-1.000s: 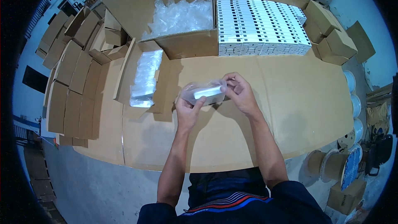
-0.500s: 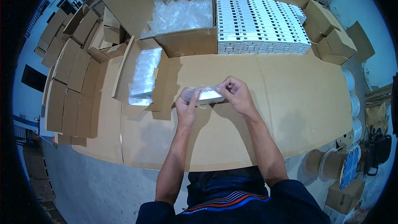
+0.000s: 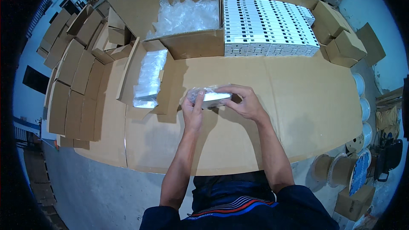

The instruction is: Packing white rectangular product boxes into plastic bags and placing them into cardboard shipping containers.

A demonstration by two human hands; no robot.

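My left hand (image 3: 193, 111) and right hand (image 3: 242, 102) pinch a small white box (image 3: 214, 98) by its ends, in front of the open carton (image 3: 187, 44) — light, stiff, its clear wrap likely slippery.

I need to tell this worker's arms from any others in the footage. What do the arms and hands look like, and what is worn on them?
Both forearms are bare from wrist past the elbow. The left hand and right hand have no gloves; no watch, ring or band shows. Dark navy short sleeves cover the upper arms, and the shirt has red and white stripes near the collar.
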